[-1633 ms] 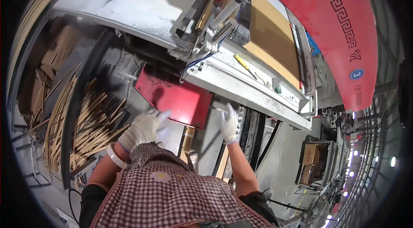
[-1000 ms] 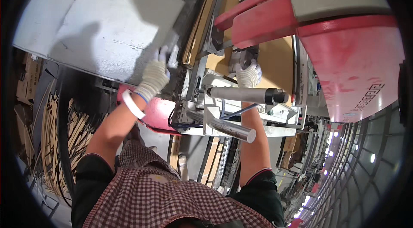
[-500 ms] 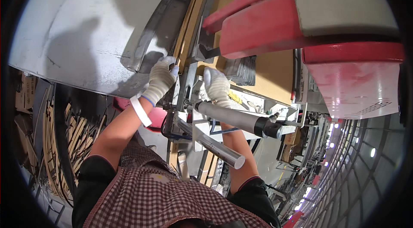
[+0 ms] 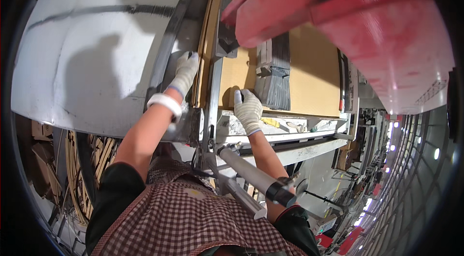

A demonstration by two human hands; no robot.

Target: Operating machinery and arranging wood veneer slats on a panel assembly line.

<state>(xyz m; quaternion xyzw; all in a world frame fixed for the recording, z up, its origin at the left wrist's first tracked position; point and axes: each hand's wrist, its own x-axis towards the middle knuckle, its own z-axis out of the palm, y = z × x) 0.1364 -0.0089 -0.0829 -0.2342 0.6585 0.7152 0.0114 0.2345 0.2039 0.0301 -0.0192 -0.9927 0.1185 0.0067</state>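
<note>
My left hand (image 4: 185, 71), in a pale knit glove, is closed against the outer edge of upright brown boards (image 4: 205, 48), with its fingertips partly hidden. My right hand (image 4: 248, 110), gloved alike, bends its fingers over the front edge of a flat brown sheet (image 4: 314, 74); its thumb side lies on top, and what is under the palm is hidden. Just beyond that hand, a stack of grey strips (image 4: 274, 89) rests on the sheet. Between my hands runs a dark metal rail (image 4: 215, 84).
A red machine arm (image 4: 275, 9) and a larger red-and-white housing (image 4: 386, 38) hang over the right side. A grey cylinder (image 4: 253, 171) and a metal rod (image 4: 244, 198) stick out near my right forearm. A broad pale metal surface (image 4: 96, 62) fills the left.
My right hand has moved from behind the cylinder to the sheet's front edge. My left hand stays at the boards. The view has shifted, and more of the grey stack shows.
</note>
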